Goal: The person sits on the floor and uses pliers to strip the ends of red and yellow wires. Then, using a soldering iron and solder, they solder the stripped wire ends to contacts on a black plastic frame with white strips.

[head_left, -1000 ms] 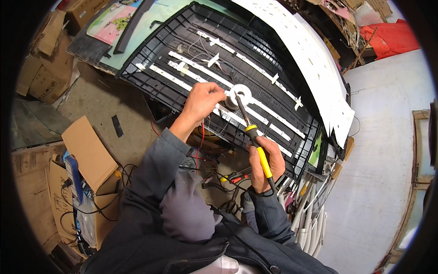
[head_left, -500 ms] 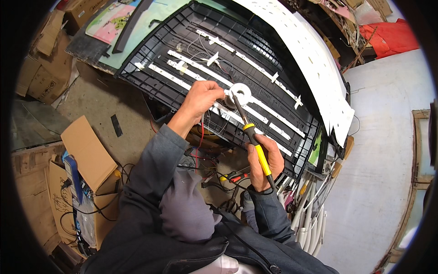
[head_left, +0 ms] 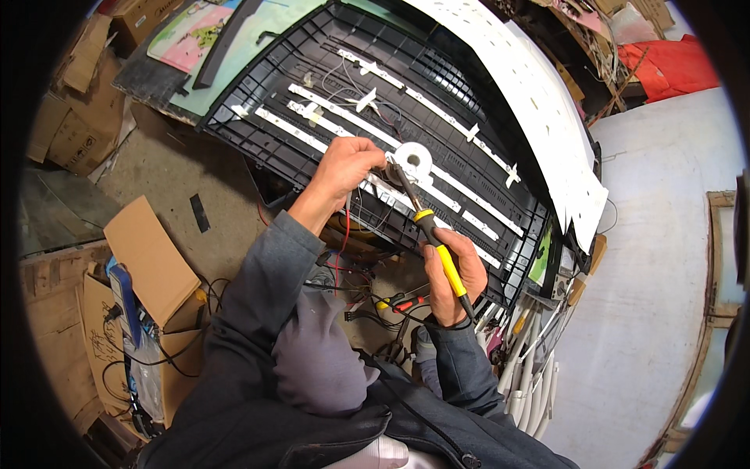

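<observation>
My right hand grips a yellow and black soldering iron, its metal shaft slanting up and left. The iron's tip meets the area at my left fingertips, just left of a white spool. My left hand is closed in a pinch there; what lies between the fingers is too small to make out. Beneath both hands spreads a black ribbed TV back panel with white LED strips in rows. Thin grey wires loop over the panel, and a red wire hangs below my left hand.
A large torn-edged white sheet curves along the panel's far right. Open cardboard boxes with cables stand at left. Red and yellow handled tools lie below the panel, near white tubes at lower right.
The soldering iron's tip has shifted slightly to the left, toward my left fingertips. My left hand stays almost in place.
</observation>
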Tool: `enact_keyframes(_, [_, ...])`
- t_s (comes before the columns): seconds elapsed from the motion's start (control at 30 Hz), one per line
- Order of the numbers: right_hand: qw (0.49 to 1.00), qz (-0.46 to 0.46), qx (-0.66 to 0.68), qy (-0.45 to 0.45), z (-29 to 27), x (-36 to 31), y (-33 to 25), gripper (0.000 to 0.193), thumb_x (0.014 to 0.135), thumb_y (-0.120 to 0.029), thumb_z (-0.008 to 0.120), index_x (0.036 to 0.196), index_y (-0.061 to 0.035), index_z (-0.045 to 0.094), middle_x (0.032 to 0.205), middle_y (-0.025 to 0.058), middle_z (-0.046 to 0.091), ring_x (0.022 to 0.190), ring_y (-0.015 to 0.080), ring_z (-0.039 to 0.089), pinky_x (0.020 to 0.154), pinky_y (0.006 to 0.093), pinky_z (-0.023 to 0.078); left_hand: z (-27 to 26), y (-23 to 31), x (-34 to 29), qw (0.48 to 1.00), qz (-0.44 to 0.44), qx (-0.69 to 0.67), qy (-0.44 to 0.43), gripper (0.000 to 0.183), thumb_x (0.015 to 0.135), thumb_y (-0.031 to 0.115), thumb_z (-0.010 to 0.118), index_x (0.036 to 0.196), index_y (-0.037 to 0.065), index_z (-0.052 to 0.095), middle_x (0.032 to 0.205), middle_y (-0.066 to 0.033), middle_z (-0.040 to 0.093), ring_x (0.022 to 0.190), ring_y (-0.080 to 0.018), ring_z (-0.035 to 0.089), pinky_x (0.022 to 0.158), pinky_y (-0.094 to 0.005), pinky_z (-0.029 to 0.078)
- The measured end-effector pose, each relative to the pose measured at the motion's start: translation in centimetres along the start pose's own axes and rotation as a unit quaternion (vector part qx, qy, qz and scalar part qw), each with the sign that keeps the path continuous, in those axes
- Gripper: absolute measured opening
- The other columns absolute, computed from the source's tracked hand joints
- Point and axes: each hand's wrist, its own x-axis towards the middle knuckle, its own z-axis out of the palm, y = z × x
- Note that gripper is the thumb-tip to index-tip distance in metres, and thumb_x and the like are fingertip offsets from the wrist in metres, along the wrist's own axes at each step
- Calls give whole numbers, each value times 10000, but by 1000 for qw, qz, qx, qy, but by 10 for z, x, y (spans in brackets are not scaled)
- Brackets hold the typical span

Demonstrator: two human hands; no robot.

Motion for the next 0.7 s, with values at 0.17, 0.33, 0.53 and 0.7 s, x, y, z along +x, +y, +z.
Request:
enact_keyframes(0.17, [1000,-1,0,2,-1,0,3,273,880,20,753,1151,0,729,1061,151,729,919,191,695,818,306,559,3,-1,1,1000,7,9,5,92,884,99,697,844,22,728,660,58,569,480,0,349,418,-210,197])
enact_keyframes(0.33, [1000,0,1,2,0,0,4,273,879,20,752,1150,-2,732,1064,150,729,926,190,697,814,306,563,1,-2,1,1000,13,17,7,101,881,101,702,835,16,729,669,55,573,492,-3,356,427,-213,200])
enact_keyframes(0.53, [1000,6,1,4,0,-1,3,273,878,29,749,1149,-1,729,1064,146,725,916,184,692,801,298,560,1,-3,2,1000,18,22,7,109,880,101,701,814,17,726,672,56,571,507,-3,356,437,-223,200])
enact_keyframes(0.7, [1000,6,2,2,-1,-1,3,272,880,30,748,1150,-1,728,1065,145,723,912,181,690,800,295,558,1,0,0,999,10,32,3,105,876,94,705,823,7,729,708,28,615,558,-24,433,476,-221,284])
